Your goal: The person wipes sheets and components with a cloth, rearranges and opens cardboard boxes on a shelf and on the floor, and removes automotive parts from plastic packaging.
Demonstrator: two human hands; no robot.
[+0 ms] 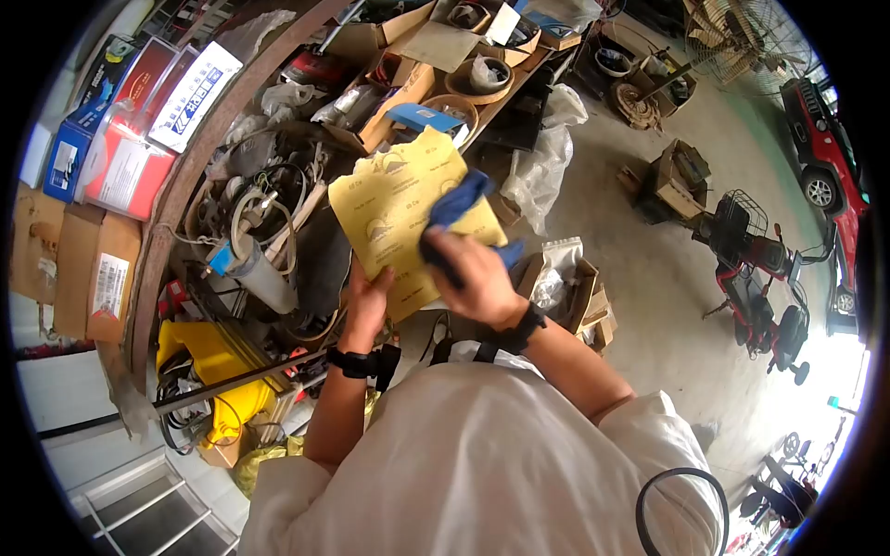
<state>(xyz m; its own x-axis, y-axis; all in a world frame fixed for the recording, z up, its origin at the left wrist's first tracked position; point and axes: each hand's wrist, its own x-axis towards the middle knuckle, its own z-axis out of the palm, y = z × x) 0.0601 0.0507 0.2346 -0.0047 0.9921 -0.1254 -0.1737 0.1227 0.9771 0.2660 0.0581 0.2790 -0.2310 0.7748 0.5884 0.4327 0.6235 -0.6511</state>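
Observation:
A yellow printed sheet with one torn edge is held up in front of my body. My left hand grips its lower left edge, the thumb lying on the printed face. My right hand is closed on a dark blue cloth, which lies against the sheet's right side. The cloth is a little blurred, and part of it hangs out beside my right hand. Behind the sheet, a blue and white box shows above its top edge.
Shelves at the left hold a white box, hoses, a clear cylinder and a yellow plastic piece. Open cartons stand on the floor to the right, near a red scooter and a wire fan.

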